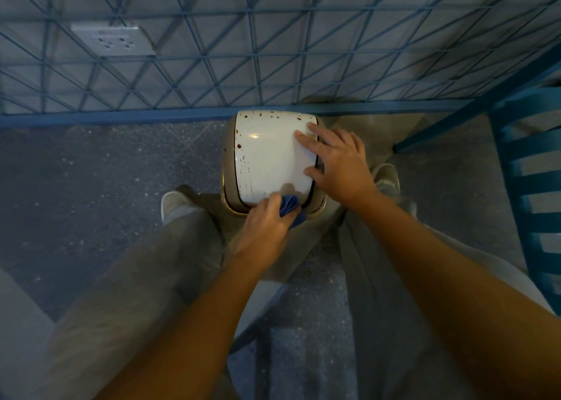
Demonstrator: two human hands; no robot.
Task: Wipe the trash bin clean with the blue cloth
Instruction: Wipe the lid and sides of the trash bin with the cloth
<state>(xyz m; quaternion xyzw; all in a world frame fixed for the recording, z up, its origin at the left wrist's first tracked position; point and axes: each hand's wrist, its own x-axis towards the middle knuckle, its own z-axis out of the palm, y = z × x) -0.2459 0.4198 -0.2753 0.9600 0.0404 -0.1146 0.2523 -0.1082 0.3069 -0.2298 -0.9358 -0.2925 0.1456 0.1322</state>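
Speckled floor [91, 172] holds the trash bin [267, 157] at 12 o'clock. Your left hand [264, 223] curls its grip round the blue cloth [290, 207] at the bin's 6 o'clock edge; your right hand [337, 166] rests straight-fingered on its 3 o'clock edge.

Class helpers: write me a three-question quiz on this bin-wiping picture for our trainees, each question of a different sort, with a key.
1. True or false: the right hand holds the blue cloth.
2. Which hand rests flat on the lid of the trash bin? A left, B right, C neither.
3. Fill in: the brown spots lie mostly along the lid's far and ____ edges.

Key: 1 false, the left hand grips it; 2 B; 3 left.
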